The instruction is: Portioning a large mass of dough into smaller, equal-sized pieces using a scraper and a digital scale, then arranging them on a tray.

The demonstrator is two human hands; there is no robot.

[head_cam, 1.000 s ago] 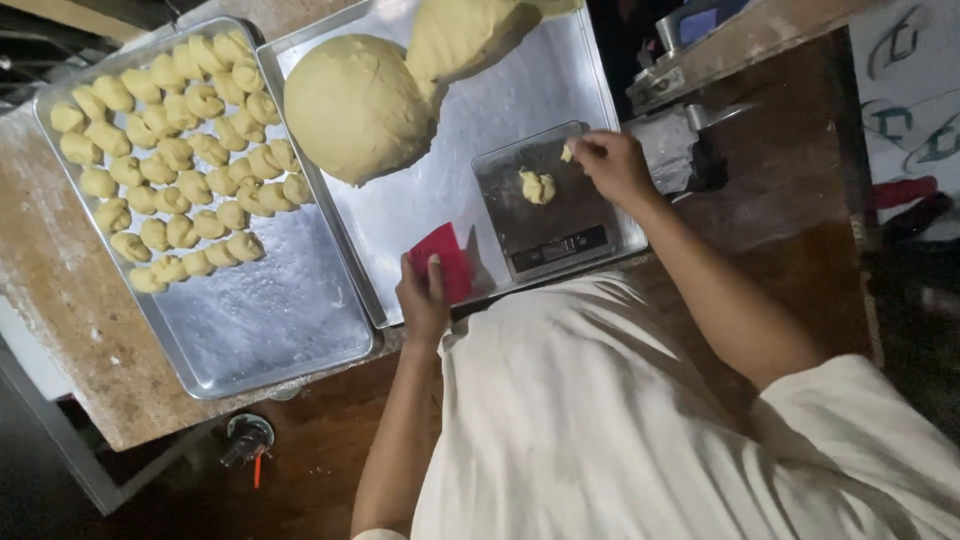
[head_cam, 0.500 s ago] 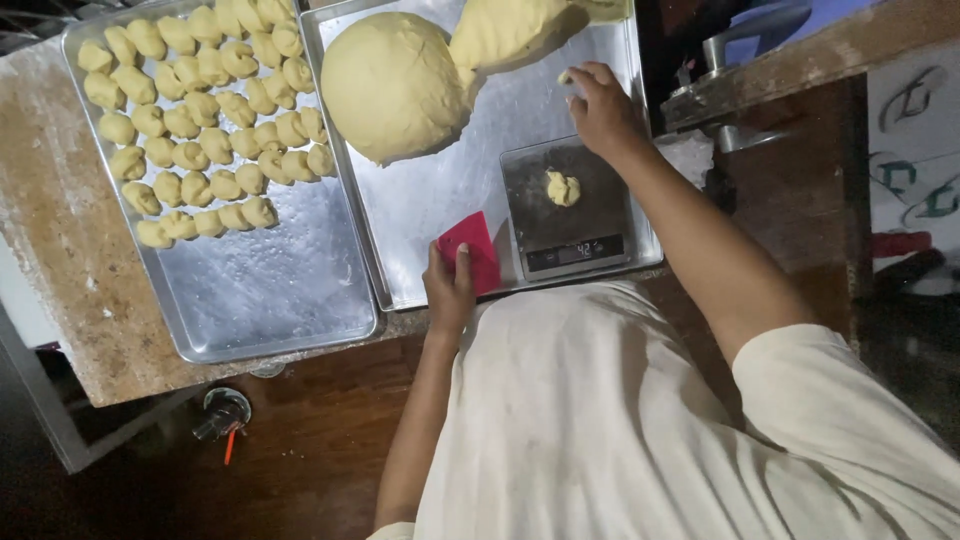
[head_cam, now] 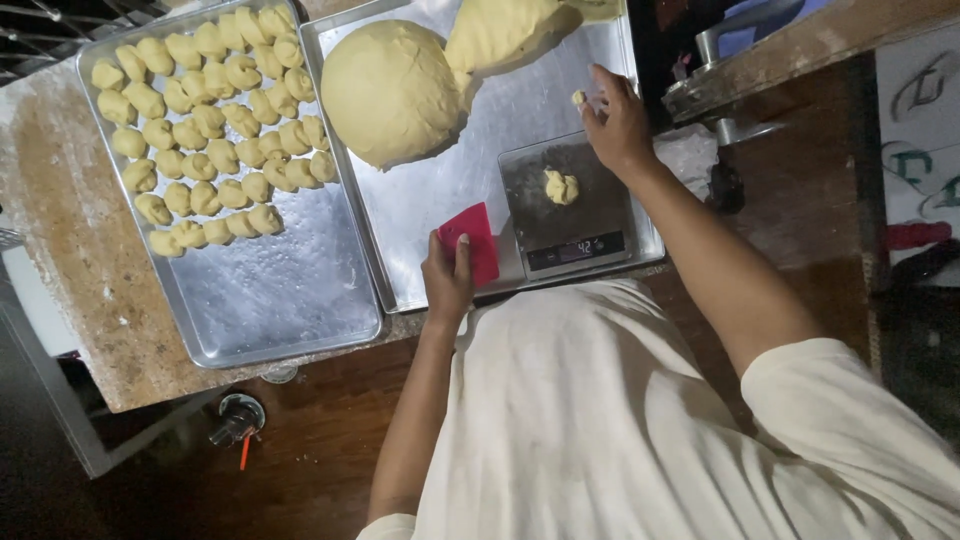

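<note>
Nearest the body, the left hand (head_cam: 447, 283) grips a red plastic scraper (head_cam: 472, 243) at the near rim of the right metal tray (head_cam: 430, 200), fingers closed around the blade's lower edge. Just beside it, a small digital kitchen scale (head_cam: 570, 205) sits in the tray's near right corner, with one small lump of dough (head_cam: 561, 186) on its dark platform; the platform around the lump is bare. Beyond the scale, the right hand (head_cam: 617, 125) hovers over the tray's right edge, its fingertips pinched on a tiny bit of dough (head_cam: 578, 98), apart from the lump on the scale. Between the scale and the big dough there is open, bare tray metal. Further back, a large round dough mass (head_cam: 392, 92) lies on the tray, touching a second, longer dough piece (head_cam: 505, 32) at the far rim. To the left, a second metal tray (head_cam: 280, 290) stands edge to edge with the first; its far half is packed with rows of small dough pieces (head_cam: 205, 120), its near half is bare. Both trays rest on a floured, worn worktop (head_cam: 60, 260) whose near edge drops to a dark brown floor (head_cam: 300, 440). At right, a wooden ledge (head_cam: 800, 45) runs close by the right forearm.
</note>
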